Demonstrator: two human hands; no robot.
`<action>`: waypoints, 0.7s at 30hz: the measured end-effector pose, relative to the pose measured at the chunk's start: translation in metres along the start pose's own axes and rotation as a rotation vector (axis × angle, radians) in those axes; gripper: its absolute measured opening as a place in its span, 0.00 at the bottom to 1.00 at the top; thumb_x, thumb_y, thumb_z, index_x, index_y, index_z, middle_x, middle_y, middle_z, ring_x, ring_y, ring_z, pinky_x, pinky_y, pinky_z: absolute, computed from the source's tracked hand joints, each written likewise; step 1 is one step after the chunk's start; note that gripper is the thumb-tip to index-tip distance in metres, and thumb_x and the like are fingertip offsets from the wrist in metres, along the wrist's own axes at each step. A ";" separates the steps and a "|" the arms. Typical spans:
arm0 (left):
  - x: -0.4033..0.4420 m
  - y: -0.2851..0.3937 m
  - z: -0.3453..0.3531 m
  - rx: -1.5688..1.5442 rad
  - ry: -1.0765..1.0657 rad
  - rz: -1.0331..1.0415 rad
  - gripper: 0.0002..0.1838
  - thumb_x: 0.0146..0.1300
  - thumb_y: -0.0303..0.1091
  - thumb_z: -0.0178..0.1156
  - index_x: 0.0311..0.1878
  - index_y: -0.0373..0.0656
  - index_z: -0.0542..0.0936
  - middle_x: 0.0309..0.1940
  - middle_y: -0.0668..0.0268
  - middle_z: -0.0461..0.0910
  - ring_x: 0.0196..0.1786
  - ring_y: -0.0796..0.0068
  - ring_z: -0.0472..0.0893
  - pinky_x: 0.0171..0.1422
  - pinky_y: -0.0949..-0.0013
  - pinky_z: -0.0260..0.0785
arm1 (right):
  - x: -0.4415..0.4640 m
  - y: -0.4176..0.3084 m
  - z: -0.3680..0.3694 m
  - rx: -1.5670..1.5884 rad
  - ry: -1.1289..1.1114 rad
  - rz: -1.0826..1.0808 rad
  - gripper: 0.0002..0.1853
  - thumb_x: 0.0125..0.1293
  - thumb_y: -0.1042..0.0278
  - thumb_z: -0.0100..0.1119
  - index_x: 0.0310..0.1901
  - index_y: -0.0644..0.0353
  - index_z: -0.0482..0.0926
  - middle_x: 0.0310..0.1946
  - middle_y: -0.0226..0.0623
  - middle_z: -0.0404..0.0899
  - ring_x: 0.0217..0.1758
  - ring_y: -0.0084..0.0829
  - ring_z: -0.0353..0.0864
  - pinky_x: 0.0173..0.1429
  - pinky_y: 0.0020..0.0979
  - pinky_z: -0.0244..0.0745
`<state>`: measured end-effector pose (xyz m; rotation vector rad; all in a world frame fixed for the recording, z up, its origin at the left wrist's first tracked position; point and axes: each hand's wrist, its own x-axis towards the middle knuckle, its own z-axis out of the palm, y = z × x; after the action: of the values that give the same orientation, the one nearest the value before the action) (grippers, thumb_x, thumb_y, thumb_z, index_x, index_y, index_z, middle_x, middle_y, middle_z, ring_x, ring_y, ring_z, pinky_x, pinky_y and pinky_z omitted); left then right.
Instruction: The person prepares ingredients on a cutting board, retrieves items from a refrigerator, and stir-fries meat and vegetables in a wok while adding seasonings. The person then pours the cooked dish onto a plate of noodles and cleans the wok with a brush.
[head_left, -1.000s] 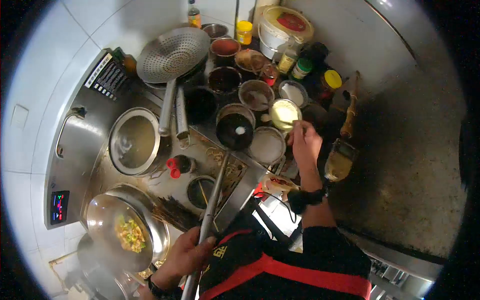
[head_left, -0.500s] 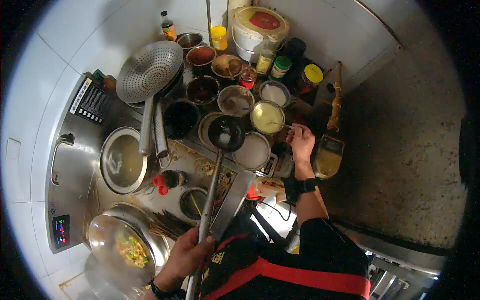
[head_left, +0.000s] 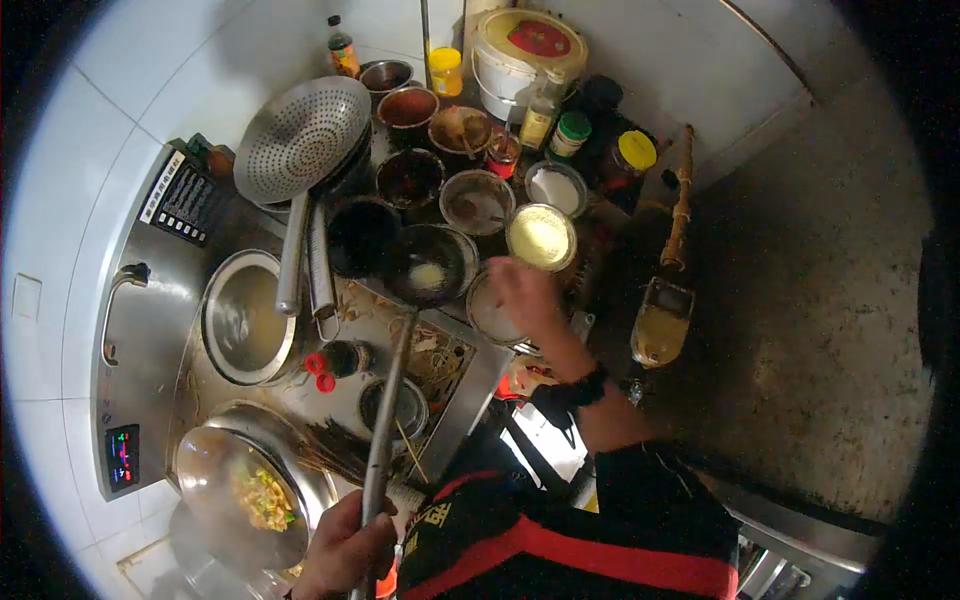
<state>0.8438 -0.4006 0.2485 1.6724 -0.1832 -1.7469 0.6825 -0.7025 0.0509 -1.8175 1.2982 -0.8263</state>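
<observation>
My left hand (head_left: 350,545) is wrapped round the long handle of a dark metal ladle (head_left: 430,270). The ladle's bowl hangs level over the seasoning bowls, with a small pale heap in it. My right hand (head_left: 530,300) is just right of the ladle, above a bowl of white seasoning (head_left: 490,310). Its fingers look drawn together but are blurred, and I cannot make out what is in them. Behind that hand stands a bowl of pale yellow granules (head_left: 541,238), with no spoon visible in it.
At lower left, a wok (head_left: 215,480) holds chopped food. A pot of cloudy liquid (head_left: 245,320), a perforated strainer (head_left: 305,140) and a red-capped bottle (head_left: 345,362) are nearby. Jars, a white bucket (head_left: 500,85) and several seasoning bowls crowd the back. A long-handled scoop (head_left: 662,320) lies at right.
My right hand has moved left from the yellow granules to beside the ladle. My left hand has shifted down and left with the ladle handle. The pale heap in the ladle looks larger.
</observation>
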 end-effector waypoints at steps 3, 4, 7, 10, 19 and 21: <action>-0.011 -0.009 -0.010 -0.075 0.105 0.075 0.11 0.61 0.37 0.59 0.39 0.40 0.73 0.20 0.69 0.72 0.20 0.79 0.71 0.22 0.74 0.63 | 0.012 -0.018 0.012 -0.355 -0.435 -0.037 0.25 0.61 0.48 0.61 0.47 0.64 0.78 0.31 0.51 0.81 0.36 0.52 0.81 0.42 0.42 0.75; -0.014 -0.014 -0.015 -0.081 0.112 0.084 0.11 0.61 0.37 0.59 0.39 0.40 0.73 0.20 0.69 0.72 0.20 0.79 0.71 0.22 0.74 0.63 | 0.023 -0.018 0.011 -0.354 -0.438 -0.050 0.25 0.61 0.48 0.61 0.47 0.64 0.78 0.31 0.51 0.81 0.36 0.52 0.81 0.42 0.42 0.75; -0.017 -0.023 -0.021 -0.155 0.034 0.091 0.06 0.70 0.30 0.50 0.46 0.41 0.72 0.20 0.71 0.68 0.16 0.82 0.65 0.19 0.76 0.58 | 0.061 0.008 0.006 -0.388 -0.029 0.125 0.27 0.57 0.48 0.64 0.45 0.67 0.78 0.33 0.52 0.82 0.37 0.51 0.81 0.42 0.42 0.75; -0.007 -0.023 -0.018 -0.167 0.091 0.127 0.03 0.69 0.30 0.50 0.43 0.42 0.71 0.20 0.71 0.68 0.16 0.82 0.66 0.18 0.76 0.58 | 0.112 0.056 0.030 -0.429 0.019 -0.023 0.25 0.55 0.50 0.67 0.41 0.68 0.78 0.32 0.55 0.81 0.38 0.54 0.80 0.43 0.47 0.75; 0.005 -0.024 -0.022 -0.279 0.000 0.172 0.08 0.68 0.35 0.54 0.44 0.41 0.71 0.17 0.73 0.66 0.13 0.82 0.63 0.15 0.76 0.56 | 0.157 0.064 0.063 -0.253 0.086 -0.056 0.12 0.59 0.65 0.60 0.38 0.66 0.82 0.25 0.48 0.81 0.29 0.43 0.81 0.38 0.39 0.76; 0.006 -0.022 -0.022 -0.253 0.022 0.151 0.07 0.69 0.34 0.53 0.43 0.41 0.71 0.17 0.72 0.66 0.13 0.82 0.63 0.15 0.76 0.56 | 0.145 0.064 0.062 -0.411 0.203 -0.339 0.11 0.61 0.66 0.58 0.38 0.65 0.82 0.28 0.50 0.81 0.33 0.45 0.82 0.40 0.40 0.76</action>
<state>0.8563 -0.3800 0.2281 1.4561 -0.0723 -1.5678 0.7437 -0.8425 -0.0239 -2.3768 1.3817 -0.9997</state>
